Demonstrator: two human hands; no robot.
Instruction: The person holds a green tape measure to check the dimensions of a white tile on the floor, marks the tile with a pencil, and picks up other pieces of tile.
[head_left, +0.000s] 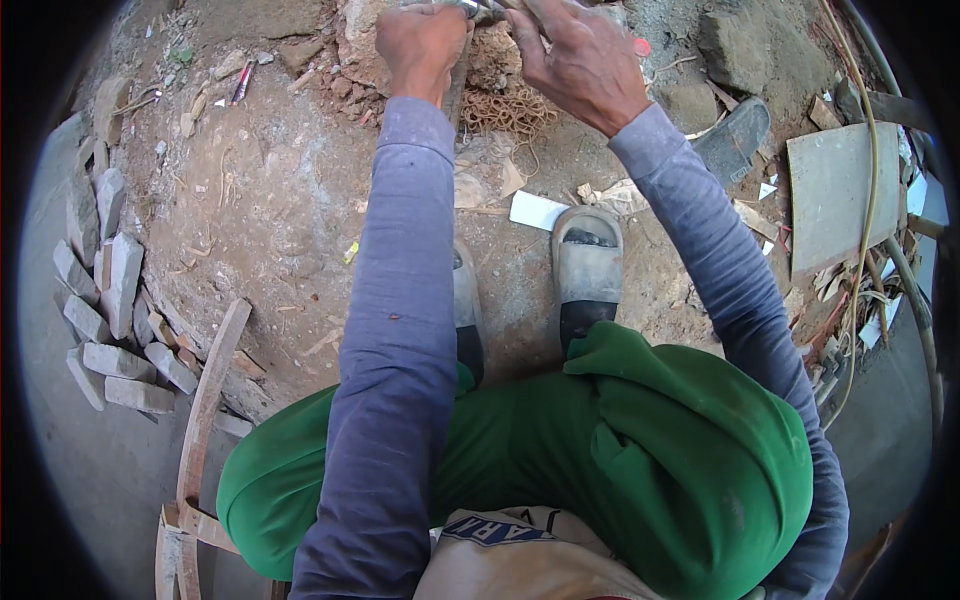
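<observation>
At the top edge, my left hand [421,55] is closed, with a shiny metal piece [466,8] at its fingertips; what exactly it grips is hard to make out. Below it a narrow dark strip [456,85] shows beside my wrist. My right hand [582,62] is curled round a dull, bar-like object [545,12] close to the left hand, its end cut off by the frame edge. Broken reddish rubble [360,75] and tangled tan cord [505,110] lie just below and around the hands.
My sandalled feet [588,270] stand on rough dirt [240,170] among scraps. Grey blocks [130,360] are piled at left near wooden slats [210,390]. At right lie a flat board [835,200], a loose dark sandal [732,140], stones [750,45] and long hoses or cables [870,200].
</observation>
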